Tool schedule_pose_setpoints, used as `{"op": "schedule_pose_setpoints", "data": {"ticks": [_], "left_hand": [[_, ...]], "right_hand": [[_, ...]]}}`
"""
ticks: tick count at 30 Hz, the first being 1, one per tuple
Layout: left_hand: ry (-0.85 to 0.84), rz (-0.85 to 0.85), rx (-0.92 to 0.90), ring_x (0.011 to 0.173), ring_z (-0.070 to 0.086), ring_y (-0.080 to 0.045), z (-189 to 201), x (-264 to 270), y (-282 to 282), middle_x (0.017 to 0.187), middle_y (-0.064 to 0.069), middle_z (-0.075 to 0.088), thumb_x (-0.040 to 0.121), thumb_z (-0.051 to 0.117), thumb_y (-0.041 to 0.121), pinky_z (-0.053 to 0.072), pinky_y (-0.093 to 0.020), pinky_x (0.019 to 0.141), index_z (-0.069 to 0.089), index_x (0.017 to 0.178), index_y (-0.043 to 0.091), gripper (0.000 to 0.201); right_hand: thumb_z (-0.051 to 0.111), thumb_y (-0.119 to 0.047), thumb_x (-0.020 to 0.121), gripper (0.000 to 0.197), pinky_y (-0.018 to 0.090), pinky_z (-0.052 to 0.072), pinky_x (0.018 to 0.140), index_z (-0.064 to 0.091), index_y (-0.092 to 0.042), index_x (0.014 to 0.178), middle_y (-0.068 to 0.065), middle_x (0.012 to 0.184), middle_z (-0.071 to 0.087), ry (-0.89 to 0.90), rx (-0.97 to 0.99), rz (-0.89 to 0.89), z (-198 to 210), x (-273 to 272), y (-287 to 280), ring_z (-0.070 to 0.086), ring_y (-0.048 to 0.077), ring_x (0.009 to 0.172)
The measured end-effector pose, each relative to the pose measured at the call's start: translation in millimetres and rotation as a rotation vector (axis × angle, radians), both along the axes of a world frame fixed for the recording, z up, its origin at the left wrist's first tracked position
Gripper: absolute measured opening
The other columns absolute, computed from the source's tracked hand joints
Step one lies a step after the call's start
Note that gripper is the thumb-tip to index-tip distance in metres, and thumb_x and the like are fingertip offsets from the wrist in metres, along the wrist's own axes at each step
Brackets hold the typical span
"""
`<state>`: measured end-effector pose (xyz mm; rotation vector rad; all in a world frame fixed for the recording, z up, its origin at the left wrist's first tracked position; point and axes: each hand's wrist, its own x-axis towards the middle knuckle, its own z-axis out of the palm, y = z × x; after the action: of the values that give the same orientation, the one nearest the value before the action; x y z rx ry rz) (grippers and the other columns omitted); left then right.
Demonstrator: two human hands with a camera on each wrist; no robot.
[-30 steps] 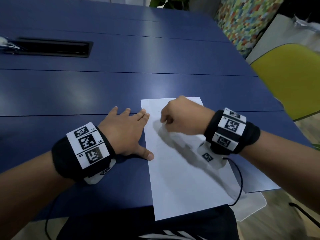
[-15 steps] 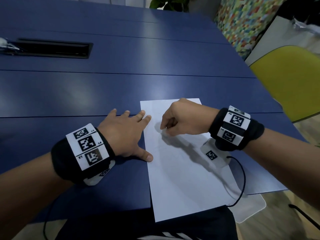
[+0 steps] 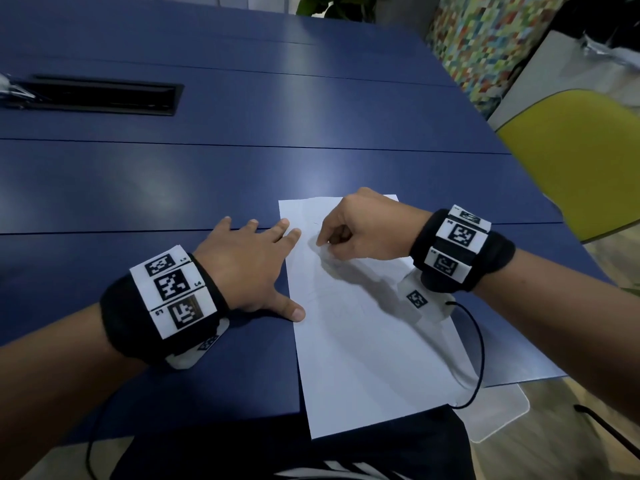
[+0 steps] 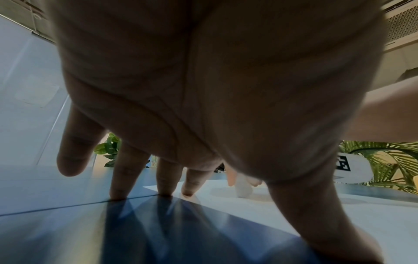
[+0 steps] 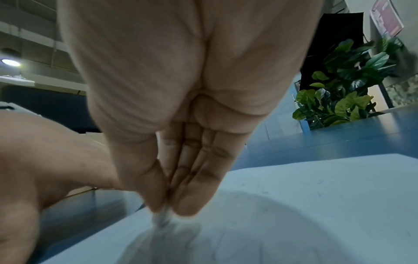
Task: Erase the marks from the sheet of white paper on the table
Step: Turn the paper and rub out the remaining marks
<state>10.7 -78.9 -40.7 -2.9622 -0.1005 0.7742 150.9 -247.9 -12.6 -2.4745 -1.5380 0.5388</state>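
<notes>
Both forearms are bare. Each wrist wears a wide black band (image 3: 117,317) ringed with white tiles printed with black square codes; the left ones carry small labels like L3, L4, L5. The right band (image 3: 485,258) is the same. Under each wrist hangs a white camera block (image 3: 420,301) with its own small code, and a thin black cable (image 3: 479,358) loops from it. The dark top (image 3: 242,452) has white stripes.
</notes>
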Motion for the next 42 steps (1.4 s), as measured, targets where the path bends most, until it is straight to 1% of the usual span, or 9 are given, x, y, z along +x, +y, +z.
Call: {"op": "schedule_pose_setpoints", "data": {"ticks": [3,9,16,18,20,24,26,31,42], "left_hand": [[0.006,0.002,-0.002,0.161,0.006,-0.031,-0.3,0.2,0.7,0.173,0.009,-0.015,0.065,0.044,0.102,0.01,-0.062,0.126,-0.016,0.164,0.032,0.136],[0.008,0.01,-0.002,0.161,0.005,-0.031,1.1,0.7,-0.8,0.173,0.01,-0.014,0.066,0.047,0.101,0.009,-0.061,0.126,-0.016,0.164,0.032,0.135],[0.019,-0.009,-0.004,0.161,0.006,-0.035,2.6,1.3,-0.9,0.174,0.007,-0.014,0.067,0.045,0.101,0.008,-0.063,0.126,-0.019,0.162,0.04,0.13],[0.022,-0.011,0.0,0.16,0.007,-0.036,2.4,1.4,-1.0,0.174,0.006,-0.014,0.066,0.044,0.101,0.008,-0.064,0.126,-0.019,0.161,0.04,0.13],[0.021,-0.013,0.004,0.16,0.008,-0.036,2.1,1.6,-1.2,0.174,0.006,-0.013,0.065,0.044,0.102,0.008,-0.064,0.126,-0.018,0.162,0.04,0.13],[0.021,-0.019,0.019,0.16,0.01,-0.036,3.4,2.3,-2.3,0.174,0.006,-0.012,0.066,0.044,0.101,0.008,-0.063,0.126,-0.018,0.162,0.039,0.13],[0.022,-0.014,0.017,0.16,0.009,-0.036,3.2,1.8,-2.2,0.174,0.006,-0.012,0.066,0.044,0.101,0.008,-0.064,0.126,-0.018,0.162,0.04,0.13],[0.013,-0.011,0.009,0.16,0.01,-0.035,3.6,1.6,-2.2,0.174,0.007,-0.011,0.066,0.045,0.101,0.009,-0.064,0.125,-0.016,0.162,0.04,0.13],[0.001,-0.01,0.006,0.16,0.01,-0.033,2.4,-0.3,-1.7,0.174,0.008,-0.012,0.065,0.044,0.102,0.01,-0.063,0.126,-0.016,0.162,0.04,0.13]], "right_hand": [[0.072,-0.026,0.085,0.021,0.008,0.048,0.065,0.079,-0.031,0.103,-0.017,0.077,0.073,0.05,-0.073,0.039,4.2,-1.2,-0.9,0.065,-0.005,0.078],[0.071,-0.022,0.083,0.023,0.003,0.04,0.057,0.08,-0.028,0.104,-0.013,0.077,0.074,-0.015,-0.007,0.01,1.7,1.2,2.5,0.063,0.0,0.071],[0.071,-0.024,0.083,0.021,0.022,0.057,0.071,0.08,-0.029,0.101,-0.015,0.076,0.074,-0.014,-0.044,-0.034,5.9,5.4,-5.9,0.063,-0.009,0.073],[0.071,-0.022,0.084,0.021,0.005,0.047,0.063,0.08,-0.027,0.102,-0.014,0.077,0.074,-0.032,-0.024,-0.032,3.9,1.1,-6.5,0.06,-0.011,0.069],[0.07,-0.021,0.084,0.021,0.0,0.041,0.061,0.079,-0.027,0.102,-0.015,0.078,0.074,-0.02,-0.026,0.021,2.9,-6.2,-7.4,0.06,-0.01,0.068],[0.07,-0.021,0.085,0.023,0.003,0.044,0.064,0.08,-0.025,0.105,-0.015,0.078,0.073,-0.043,-0.039,0.001,5.6,-2.5,-11.9,0.061,-0.004,0.069],[0.07,-0.021,0.086,0.024,0.014,0.052,0.068,0.08,-0.023,0.107,-0.013,0.08,0.074,-0.068,-0.023,-0.025,6.3,-1.3,-13.7,0.06,-0.004,0.068],[0.069,-0.021,0.086,0.023,0.004,0.04,0.063,0.079,-0.024,0.107,-0.014,0.078,0.072,-0.052,-0.029,0.055,4.2,-12.4,-13.6,0.057,-0.005,0.064],[0.065,-0.021,0.086,0.025,0.027,0.053,0.074,0.077,-0.02,0.108,-0.01,0.082,0.073,-0.152,-0.03,0.007,5.1,-15.0,-10.9,0.056,0.011,0.074]]}}
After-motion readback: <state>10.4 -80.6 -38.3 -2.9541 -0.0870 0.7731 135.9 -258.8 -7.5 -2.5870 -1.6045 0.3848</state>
